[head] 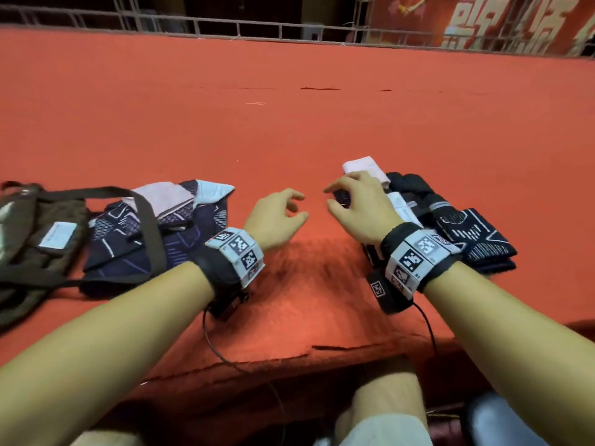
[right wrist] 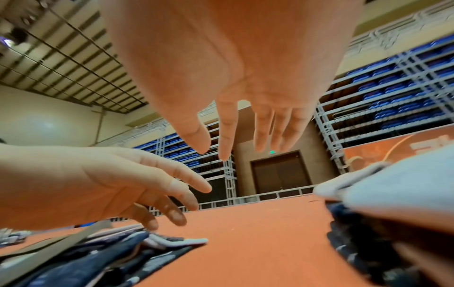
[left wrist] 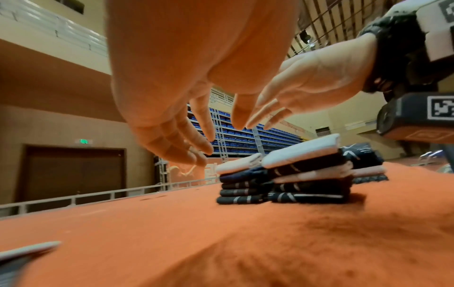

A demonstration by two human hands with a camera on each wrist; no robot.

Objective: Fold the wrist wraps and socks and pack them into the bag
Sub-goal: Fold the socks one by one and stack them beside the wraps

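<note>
Closest to me are my knees under the near edge of the table (head: pixel 322 130), which is covered in orange-red felt. My two forearms reach out over it, each with a black wrist band (head: pixel 233 257) carrying black-and-white square codes.

My left hand (head: pixel 277 217) hovers just above the felt with nothing in it, grip loose, fingers spread and gently curved. My right hand (head: pixel 357 207) is just beside it, the two nearly fingertip to fingertip but not touching. From the wrist views its fingers hang straight-ish and relaxed, holding nothing, right at the inner edge of the folded stack (left wrist: pixel 290 174).

That stack sits to my right: dark navy socks with pale line patterns layered with white and pinkish pieces, all folded flat, plus a second lower pile (head: pixel 476 243) beside it further right.

On my left is the unfolded heap (head: pixel 154 226), dark blue patterned fabric with pink and light blue pieces on top. The olive-brown bag (head: pixel 35 233) lies at the far left of the table, its strap (head: pixel 145 220) draped across the heap.

Past the far table edge there's a grey metal railing (head: pixel 257 29) and a red banner (head: pixel 502 20) with big pale characters.
</note>
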